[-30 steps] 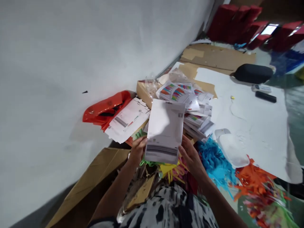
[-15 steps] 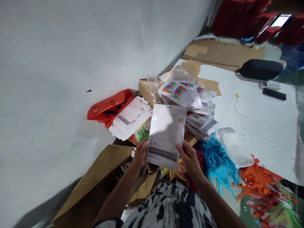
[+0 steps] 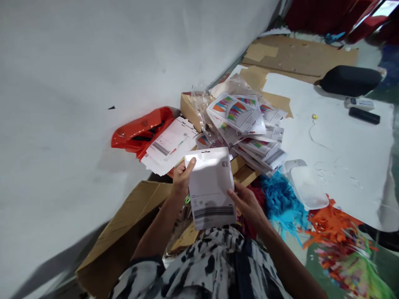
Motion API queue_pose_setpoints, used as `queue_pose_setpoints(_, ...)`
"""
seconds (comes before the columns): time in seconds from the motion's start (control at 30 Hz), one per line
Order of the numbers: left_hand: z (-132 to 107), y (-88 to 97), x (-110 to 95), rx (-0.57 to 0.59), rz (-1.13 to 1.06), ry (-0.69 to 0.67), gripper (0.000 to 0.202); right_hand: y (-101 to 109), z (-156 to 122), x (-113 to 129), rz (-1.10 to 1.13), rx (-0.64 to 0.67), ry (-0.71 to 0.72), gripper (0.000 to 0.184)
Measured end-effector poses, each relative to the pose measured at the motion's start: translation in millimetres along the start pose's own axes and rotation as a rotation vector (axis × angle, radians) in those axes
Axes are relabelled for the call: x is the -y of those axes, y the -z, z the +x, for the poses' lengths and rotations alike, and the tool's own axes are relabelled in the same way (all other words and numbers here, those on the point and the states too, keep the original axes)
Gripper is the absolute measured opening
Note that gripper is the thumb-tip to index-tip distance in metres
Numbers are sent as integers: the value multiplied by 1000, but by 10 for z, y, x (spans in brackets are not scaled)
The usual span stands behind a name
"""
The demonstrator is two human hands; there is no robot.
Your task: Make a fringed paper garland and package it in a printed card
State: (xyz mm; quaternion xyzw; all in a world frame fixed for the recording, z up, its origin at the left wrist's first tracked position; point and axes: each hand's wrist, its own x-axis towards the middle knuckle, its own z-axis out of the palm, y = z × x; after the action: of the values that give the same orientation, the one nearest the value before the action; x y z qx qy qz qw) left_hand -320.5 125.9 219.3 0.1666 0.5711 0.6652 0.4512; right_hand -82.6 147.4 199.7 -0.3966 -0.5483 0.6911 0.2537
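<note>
Both my hands hold a white printed packet (image 3: 210, 189) upright in front of me, with a barcode band across its lower part. My left hand (image 3: 182, 178) pinches its upper left corner, thumb on the front. My right hand (image 3: 246, 203) grips its right edge lower down. Behind the packet lies a loose heap of similar packets with rainbow-coloured prints (image 3: 245, 124). Near my left hand, a few white printed sheets (image 3: 170, 145) rest on a cardboard box flap (image 3: 124, 220).
A white wall (image 3: 93, 83) runs along the left. A red plastic bag (image 3: 140, 131) lies against it. Blue tinsel (image 3: 282, 203) and orange paper strips (image 3: 330, 226) lie at the lower right. Beyond are a large white sheet (image 3: 336, 137), a black cushion (image 3: 350, 81) and a black remote (image 3: 364, 115).
My left hand has moved up to the packet's top corner, and the packet has risen and turned slightly. The whole view has shifted as my head moved.
</note>
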Motion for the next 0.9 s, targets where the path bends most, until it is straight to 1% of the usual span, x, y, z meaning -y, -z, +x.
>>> queue_pose_setpoints(0.1, -141, -94, 92, 47, 43, 92, 40, 81, 26, 202, 70, -202, 112, 58)
queue_pose_setpoints(0.13, -198, -127, 120, 63, 52, 116, 39, 109, 30, 266, 89, -256, 135, 55)
queue_pose_setpoints(0.23, -348, -224, 138, 112, 23, 173, 40, 168, -11, 399, 87, -339, 118, 40)
queue_pose_setpoints(0.3, -413, -280, 92, 146, -12, 192, 38, 177, -78, 431, 99, -378, 86, 39)
queue_pose_setpoints(0.4, -454, -337, 22, 172, -15, 185, 36, 168, -181, 424, 198, -391, 54, 39)
queue_pose_setpoints(0.47, -455, -361, 35, 167, -4, 208, 39, 168, -222, 401, 276, -371, 7, 41)
queue_pose_setpoints(0.57, -432, -402, 159, 149, -12, 264, 45, 204, -234, 346, 373, -375, -67, 43)
queue_pose_setpoints(0.67, -385, -464, 283, 150, -26, 291, 45, 288, -219, 281, 421, -386, -57, 39)
queue_pose_setpoints(0.73, -346, -510, 295, 182, -18, 257, 41, 353, -212, 267, 384, -381, -17, 35)
queue_pose_setpoints(0.8, -314, -555, 249, 243, 16, 225, 39, 399, -215, 297, 298, -379, 19, 37)
queue_pose_setpoints(0.9, -308, -620, 143, 379, 100, 260, 39, 406, -243, 406, 176, -353, 29, 42)
